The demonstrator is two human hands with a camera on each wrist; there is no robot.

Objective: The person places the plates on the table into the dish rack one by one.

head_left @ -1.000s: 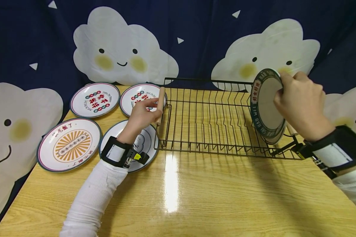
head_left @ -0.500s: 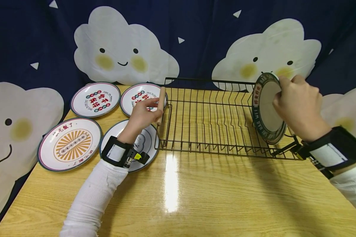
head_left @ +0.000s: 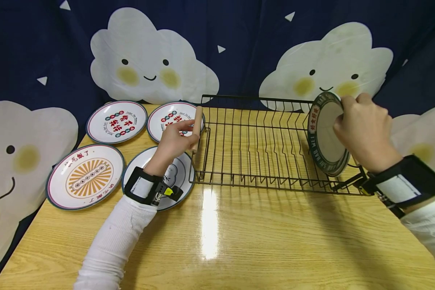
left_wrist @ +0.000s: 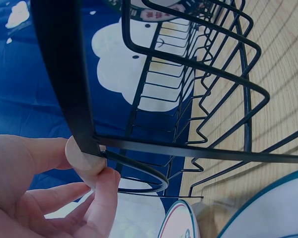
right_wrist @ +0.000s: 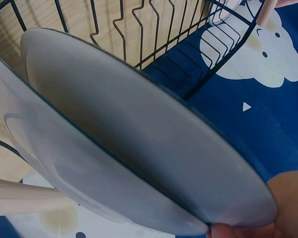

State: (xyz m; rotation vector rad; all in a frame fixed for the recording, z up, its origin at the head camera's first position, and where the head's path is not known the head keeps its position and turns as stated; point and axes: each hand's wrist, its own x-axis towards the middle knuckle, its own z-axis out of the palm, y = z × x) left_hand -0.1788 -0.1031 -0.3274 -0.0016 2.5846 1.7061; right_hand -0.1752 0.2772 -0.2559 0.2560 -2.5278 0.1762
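My right hand (head_left: 366, 129) pinches the upper rim of a plate (head_left: 328, 133) with a dark green lettered border. That plate stands nearly on edge within the right end of a black wire dish rack (head_left: 253, 187). In the right wrist view a second plate (right_wrist: 64, 144) leans beside it, nearer the rack's right wooden handle (right_wrist: 25, 197). The plates' rims come close at the fingertips; whether they touch I cannot tell. At the rack's other end, my left hand (head_left: 175, 139) holds the left wooden handle (head_left: 197, 131) between thumb and fingers.
Left of the rack lie several plates: a red-lettered one (head_left: 117, 123), one with orange rays (head_left: 85, 177), another red-lettered one (head_left: 166, 114) and one with a dark line drawing (head_left: 179, 181), the last two partly behind my left arm. A blue cloud-print curtain (head_left: 239, 24) hangs behind.
My right hand has lowered the plate slightly into the rack's right end, moving it a little rightward at first. The left hand keeps its hold on the handle.
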